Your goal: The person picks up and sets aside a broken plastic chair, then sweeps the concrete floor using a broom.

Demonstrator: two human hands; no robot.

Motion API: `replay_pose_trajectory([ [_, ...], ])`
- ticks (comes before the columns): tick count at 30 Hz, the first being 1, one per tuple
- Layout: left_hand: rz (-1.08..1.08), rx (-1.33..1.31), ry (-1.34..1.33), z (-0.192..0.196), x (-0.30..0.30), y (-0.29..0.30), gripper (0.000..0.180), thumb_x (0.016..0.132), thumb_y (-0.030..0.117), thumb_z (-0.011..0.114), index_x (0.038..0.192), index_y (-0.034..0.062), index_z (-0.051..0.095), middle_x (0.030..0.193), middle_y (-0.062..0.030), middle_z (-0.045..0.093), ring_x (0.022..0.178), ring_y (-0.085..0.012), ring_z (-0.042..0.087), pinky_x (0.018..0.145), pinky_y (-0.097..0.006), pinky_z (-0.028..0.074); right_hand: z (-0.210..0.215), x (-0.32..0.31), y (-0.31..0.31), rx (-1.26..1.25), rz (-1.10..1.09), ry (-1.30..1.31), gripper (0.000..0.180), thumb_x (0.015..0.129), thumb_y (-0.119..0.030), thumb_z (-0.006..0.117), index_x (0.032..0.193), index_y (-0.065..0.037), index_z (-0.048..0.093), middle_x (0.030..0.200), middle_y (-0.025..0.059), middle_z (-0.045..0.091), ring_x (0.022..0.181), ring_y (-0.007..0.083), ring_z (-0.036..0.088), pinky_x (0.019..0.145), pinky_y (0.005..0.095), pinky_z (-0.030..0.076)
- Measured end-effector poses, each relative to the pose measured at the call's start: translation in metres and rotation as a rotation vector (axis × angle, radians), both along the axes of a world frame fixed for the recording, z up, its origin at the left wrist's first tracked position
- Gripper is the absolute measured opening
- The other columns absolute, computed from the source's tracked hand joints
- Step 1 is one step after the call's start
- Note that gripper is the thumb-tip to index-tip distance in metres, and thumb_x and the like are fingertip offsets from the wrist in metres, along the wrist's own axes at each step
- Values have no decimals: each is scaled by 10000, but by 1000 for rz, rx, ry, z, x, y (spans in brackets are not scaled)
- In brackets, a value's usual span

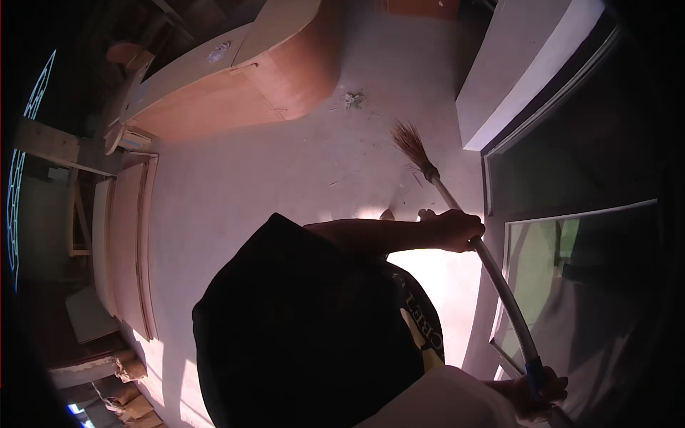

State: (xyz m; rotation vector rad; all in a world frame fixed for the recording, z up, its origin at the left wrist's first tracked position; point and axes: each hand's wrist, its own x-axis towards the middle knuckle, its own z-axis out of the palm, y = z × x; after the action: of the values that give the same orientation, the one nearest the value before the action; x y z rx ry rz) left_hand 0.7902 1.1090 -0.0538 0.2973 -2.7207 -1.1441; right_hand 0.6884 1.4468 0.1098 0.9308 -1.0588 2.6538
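I hold a long-handled broom [509, 293] with both hands, slanting from the lower right up toward the middle of the floor. Its brown bristles [410, 145] touch or hover just above the floor; I cannot tell which. My left hand [454, 230] reaches across to the right and is closed around the pale pole partway down. Lower and closer to me, my right hand [540, 394] is closed around the pole's upper part, beside a blue band [534, 369]. A crumpled clump of debris [353, 100] and small scattered scraps lie on the floor beyond and beside the bristles.
A curved wooden counter [235, 96] stands at the far left. Flat wooden panels [127, 246] lean along the left side. On the right are a pale pillar [524, 68] and a glazed frame [581, 210]. Torn brown cardboard [132, 399] lies at the lower left.
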Motion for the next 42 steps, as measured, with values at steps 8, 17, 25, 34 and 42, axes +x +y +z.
replay_pose_trajectory([
  [8,353,-46,-275,-16,124,-136,293,848,376,709,910,92,670,843,-54,664,843,-254,684,749,-405,546,-98,-5,-276,575,435,-155,161,923,-243,557,856,-104,512,865,33,497,896,187,501,850,344,360],
  [17,1120,-95,9,-93,194,-393,111,833,145,681,931,93,682,918,-92,687,823,-295,694,728,-406,564,-165,30,-567,861,965,-212,158,902,-51,573,1058,-54,595,1261,148,626,1279,242,504,1142,415,278],
  [25,923,98,-22,-23,118,-513,138,781,175,736,878,94,682,892,-95,686,838,-299,680,757,-424,553,-92,-82,-734,706,860,-205,211,966,-242,610,1101,-80,618,1127,129,635,1223,225,507,1108,403,311],
  [34,983,14,-75,-31,7,-622,190,795,261,744,840,89,678,875,-92,679,834,-298,679,748,-418,544,-79,-160,-878,513,906,-42,248,902,-260,699,926,-72,538,842,54,507,846,175,477,779,332,360],
  [42,825,6,-224,19,-141,-735,393,814,431,750,1003,91,702,942,-86,694,837,-254,691,752,-388,557,-44,-244,-1081,294,1252,-77,192,949,-194,622,815,-136,498,760,-12,426,671,127,396,593,273,290],
])
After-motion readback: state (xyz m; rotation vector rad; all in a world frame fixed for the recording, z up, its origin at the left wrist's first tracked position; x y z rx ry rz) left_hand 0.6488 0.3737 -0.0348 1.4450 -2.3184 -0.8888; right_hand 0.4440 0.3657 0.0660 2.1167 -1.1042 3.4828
